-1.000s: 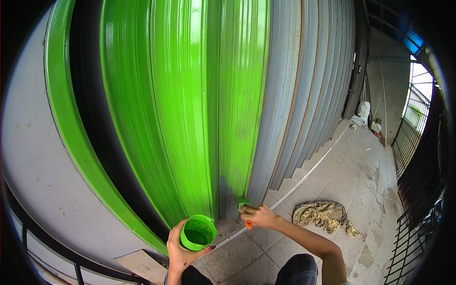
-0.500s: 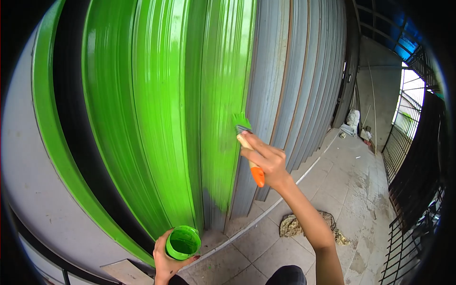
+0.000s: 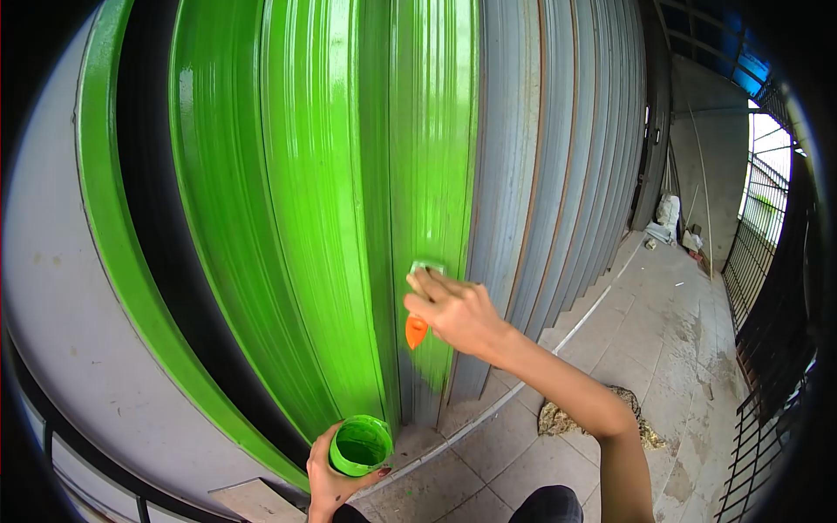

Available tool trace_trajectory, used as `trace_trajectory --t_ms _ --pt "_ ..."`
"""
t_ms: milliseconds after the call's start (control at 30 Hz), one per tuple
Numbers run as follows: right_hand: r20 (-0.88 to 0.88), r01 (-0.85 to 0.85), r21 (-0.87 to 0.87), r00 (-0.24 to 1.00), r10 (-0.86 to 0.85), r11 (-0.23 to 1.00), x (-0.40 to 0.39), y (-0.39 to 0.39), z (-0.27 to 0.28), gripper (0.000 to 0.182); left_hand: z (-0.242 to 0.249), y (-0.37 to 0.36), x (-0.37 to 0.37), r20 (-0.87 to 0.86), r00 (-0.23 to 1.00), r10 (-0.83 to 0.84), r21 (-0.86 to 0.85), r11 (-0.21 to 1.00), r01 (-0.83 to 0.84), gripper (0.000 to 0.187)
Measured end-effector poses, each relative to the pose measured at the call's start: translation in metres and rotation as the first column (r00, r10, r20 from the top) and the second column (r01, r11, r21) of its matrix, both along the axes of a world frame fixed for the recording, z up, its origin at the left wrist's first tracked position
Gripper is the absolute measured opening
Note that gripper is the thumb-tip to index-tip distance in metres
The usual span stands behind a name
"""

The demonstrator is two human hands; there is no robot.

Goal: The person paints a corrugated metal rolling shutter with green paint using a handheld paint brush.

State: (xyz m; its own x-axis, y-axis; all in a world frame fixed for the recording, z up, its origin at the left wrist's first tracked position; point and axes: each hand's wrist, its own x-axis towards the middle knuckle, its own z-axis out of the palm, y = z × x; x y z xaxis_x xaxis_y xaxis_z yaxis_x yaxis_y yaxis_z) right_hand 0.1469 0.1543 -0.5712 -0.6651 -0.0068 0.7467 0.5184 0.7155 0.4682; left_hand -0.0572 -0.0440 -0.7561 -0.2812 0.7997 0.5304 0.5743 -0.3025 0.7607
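My right hand [image 3: 458, 314] is closed around a paintbrush [image 3: 417, 331] with an orange-tipped handle. Its bristle end is pressed to a folding metal door panel [image 3: 427, 174], partly hidden by my fingers. Wet green paint covers this panel down to a ragged lower edge, where grey metal shows. Low in the view, my left hand [image 3: 327, 475] is wrapped around a green paint cup [image 3: 361, 444], its open mouth tilted toward me and dark green paint inside.
Unpainted grey door folds [image 3: 558, 157] continue to the right. A stained rag [image 3: 558, 418] lies on the tiled floor [image 3: 523, 453], near a floor rail [image 3: 575, 327]. Metal bars [image 3: 758, 235] stand at the far right, and a flat board [image 3: 257, 501] lies at lower left.
My right hand and the paintbrush have moved down and slightly left over the panel. The whole view has shifted, so the scene sits a little further right. My left hand still grips the cup.
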Motion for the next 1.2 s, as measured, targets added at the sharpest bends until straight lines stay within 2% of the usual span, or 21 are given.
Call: trace_trajectory --t_ms 67,167,333,400,467,500,600,667,800,900,1033,1200 --pt "-0.162 0.01 0.244 0.986 0.031 0.97 -0.001 -0.004 0.03 0.011 -0.003 0.001 0.002 0.038 0.999 -0.005 -0.014 1.0 0.006 0.089" --pt "-0.184 0.103 0.232 0.981 -0.06 0.967 -0.001 0.005 0.011 0.012 -0.004 0.002 0.002 0.039 0.999 -0.022 -0.018 1.0 0.022 0.09" --pt "0.026 0.055 0.038 0.998 -0.056 0.998 -0.003 0.004 -0.14 0.014 0.002 -0.002 0.001 0.066 0.997 -0.041 -0.024 0.999 0.043 0.09" --pt "0.107 0.039 0.015 0.993 -0.041 0.999 -0.003 -0.002 -0.192 0.011 0.004 -0.005 0.0 0.048 0.998 -0.027 -0.011 1.0 0.028 0.09" --pt "0.197 0.021 -0.188 0.98 0.017 0.982 -0.001 -0.009 -0.25 0.007 0.008 -0.008 0.0 0.07 0.997 -0.02 -0.016 1.0 0.021 0.089" --pt "0.239 0.016 -0.284 0.97 0.055 0.959 0.0 -0.013 -0.257 0.006 0.008 -0.01 0.0 0.083 0.996 -0.014 -0.014 1.0 0.015 0.089" --pt "0.24 0.022 -0.331 0.969 0.061 0.943 0.002 -0.009 -0.267 0.007 0.008 -0.015 -0.001 0.075 0.997 -0.02 0.006 1.0 0.02 0.087" --pt "0.149 -0.012 -0.354 0.986 0.068 0.935 -0.005 -0.004 -0.211 0.007 0.011 -0.018 -0.001 0.071 0.997 -0.018 0.011 1.0 0.017 0.087" --pt "-0.123 -0.061 -0.066 0.991 0.053 0.996 -0.011 -0.011 -0.107 0.013 0.018 -0.02 0.002 0.053 0.999 -0.009 -0.007 1.0 0.009 0.087" --pt "-0.16 -0.066 0.067 0.984 0.076 0.996 -0.01 -0.008 -0.098 0.013 0.017 -0.02 0.005 0.02 1.0 0.002 -0.001 1.0 -0.002 0.087" --pt "0.057 -0.002 -0.028 0.998 0.004 1.0 -0.009 0.009 -0.197 0.007 0.024 -0.02 0.005 -0.009 1.0 -0.009 0.006 1.0 0.009 0.086" --pt "0.188 -0.002 -0.329 0.98 0.067 0.944 -0.011 -0.005 -0.266 0.009 0.022 -0.02 0.002 -0.003 1.0 -0.006 0.004 1.0 0.006 0.086"
